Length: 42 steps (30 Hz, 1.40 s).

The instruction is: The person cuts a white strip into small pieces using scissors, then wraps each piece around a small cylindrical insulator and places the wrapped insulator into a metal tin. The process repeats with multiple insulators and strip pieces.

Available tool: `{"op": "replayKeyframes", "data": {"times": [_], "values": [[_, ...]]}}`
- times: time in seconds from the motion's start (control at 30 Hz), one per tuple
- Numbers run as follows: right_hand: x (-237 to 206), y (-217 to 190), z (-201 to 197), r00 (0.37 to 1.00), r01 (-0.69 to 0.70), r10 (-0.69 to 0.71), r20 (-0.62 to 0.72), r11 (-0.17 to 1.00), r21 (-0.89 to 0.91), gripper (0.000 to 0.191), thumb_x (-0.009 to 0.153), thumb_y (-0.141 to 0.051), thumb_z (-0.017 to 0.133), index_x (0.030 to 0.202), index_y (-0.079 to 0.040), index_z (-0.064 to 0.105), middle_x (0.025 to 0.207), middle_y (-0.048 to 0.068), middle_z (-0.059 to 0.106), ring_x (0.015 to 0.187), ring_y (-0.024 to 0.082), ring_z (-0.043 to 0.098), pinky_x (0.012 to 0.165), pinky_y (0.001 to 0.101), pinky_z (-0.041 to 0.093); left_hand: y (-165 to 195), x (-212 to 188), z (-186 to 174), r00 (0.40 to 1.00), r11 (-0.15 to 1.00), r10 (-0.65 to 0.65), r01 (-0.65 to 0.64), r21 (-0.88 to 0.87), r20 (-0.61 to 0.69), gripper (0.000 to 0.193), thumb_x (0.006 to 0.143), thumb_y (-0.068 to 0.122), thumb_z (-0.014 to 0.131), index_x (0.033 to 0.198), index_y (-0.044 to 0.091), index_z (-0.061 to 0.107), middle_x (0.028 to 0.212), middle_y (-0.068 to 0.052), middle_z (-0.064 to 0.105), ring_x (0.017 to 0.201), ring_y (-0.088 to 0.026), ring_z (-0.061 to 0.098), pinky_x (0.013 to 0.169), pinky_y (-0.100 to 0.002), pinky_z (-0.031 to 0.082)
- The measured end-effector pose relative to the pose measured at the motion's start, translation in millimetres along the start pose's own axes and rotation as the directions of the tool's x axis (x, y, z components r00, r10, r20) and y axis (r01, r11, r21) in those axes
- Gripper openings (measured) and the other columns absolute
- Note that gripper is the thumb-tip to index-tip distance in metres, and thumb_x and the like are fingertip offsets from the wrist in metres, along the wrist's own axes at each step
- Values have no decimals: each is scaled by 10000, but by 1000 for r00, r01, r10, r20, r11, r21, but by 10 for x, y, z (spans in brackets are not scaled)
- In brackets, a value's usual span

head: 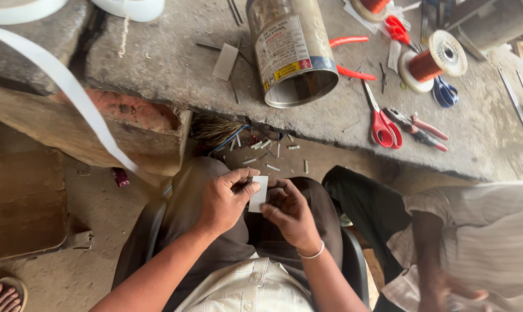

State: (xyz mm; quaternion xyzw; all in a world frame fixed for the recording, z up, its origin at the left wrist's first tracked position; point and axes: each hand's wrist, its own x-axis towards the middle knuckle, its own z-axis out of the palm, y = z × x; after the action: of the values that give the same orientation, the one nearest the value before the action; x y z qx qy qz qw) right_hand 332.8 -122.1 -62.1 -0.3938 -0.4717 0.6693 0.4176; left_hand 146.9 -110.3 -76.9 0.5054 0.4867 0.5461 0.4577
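Observation:
Over my lap, both hands hold one small white rectangular piece point(259, 193) of stiff sheet. My left hand point(226, 200) pinches its left edge between thumb and forefinger. My right hand point(290, 214), with a thin bangle at the wrist, has its fingers curled at the piece's right edge. I sit facing a rough concrete bench point(169, 63).
On the bench stand a metal tin point(291, 52), a spool of copper wire point(435, 60), red scissors point(381, 122), pliers point(418, 128) and a small grey card point(225, 61). A long white strip point(70, 92) hangs at left. Another seated person point(469, 242) is at my right. Short offcuts point(267, 153) litter the floor.

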Motion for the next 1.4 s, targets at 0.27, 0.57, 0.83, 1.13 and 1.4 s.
{"op": "replayKeyframes", "data": {"times": [0.27, 0.57, 0.83, 1.13, 1.4], "values": [[18, 172, -104, 971, 122, -153, -182, 977, -174, 155, 924, 57, 732, 1075, 29, 709, 1018, 47, 739, 959, 110, 670, 877, 258, 555, 89, -98, -31, 990, 994, 2, -18, 111, 138, 135, 888, 111, 755, 1005, 53, 788, 842, -82, 809, 684, -95, 733, 616, -279, 569], [-59, 166, -94, 919, 354, -393, -47, 869, -347, 72, 979, 73, 722, 1027, 22, 705, 1067, 50, 728, 997, 111, 693, 914, 264, 581, 240, -138, -81, 984, 994, 104, -108, 16, 146, 179, 876, 120, 782, 1037, 41, 787, 924, -107, 808, 800, -151, 782, 672, -278, 600], [-125, 86, -52, 953, 176, -226, -203, 954, -241, 292, 925, 9, 742, 1208, 16, 672, 1013, 30, 727, 912, 90, 665, 819, 250, 558, 144, -191, 8, 977, 983, 156, -168, 72, 148, 199, 883, 102, 776, 1070, 34, 760, 953, -124, 797, 814, -162, 781, 678, -277, 601], [-152, -67, -112, 999, 39, -38, -19, 996, 84, 238, 917, -115, 727, 1108, -1, 644, 1051, -19, 679, 976, 75, 634, 889, 245, 513, -74, -201, 97, 765, 508, -265, 628, -589, 587, 594, 909, 57, 683, 1412, 165, 385, 919, -34, 702, 745, -111, 649, 636, -266, 529], [-147, 50, -230, 981, 126, -149, -122, 975, -181, 105, 984, -66, 729, 1018, 5, 660, 898, 27, 689, 822, 98, 622, 765, 258, 527, -132, -161, 61, 930, 920, -145, 252, -299, 338, 289, 975, 141, 720, 1244, 38, 696, 919, -21, 716, 821, -59, 648, 733, -221, 554]]}}
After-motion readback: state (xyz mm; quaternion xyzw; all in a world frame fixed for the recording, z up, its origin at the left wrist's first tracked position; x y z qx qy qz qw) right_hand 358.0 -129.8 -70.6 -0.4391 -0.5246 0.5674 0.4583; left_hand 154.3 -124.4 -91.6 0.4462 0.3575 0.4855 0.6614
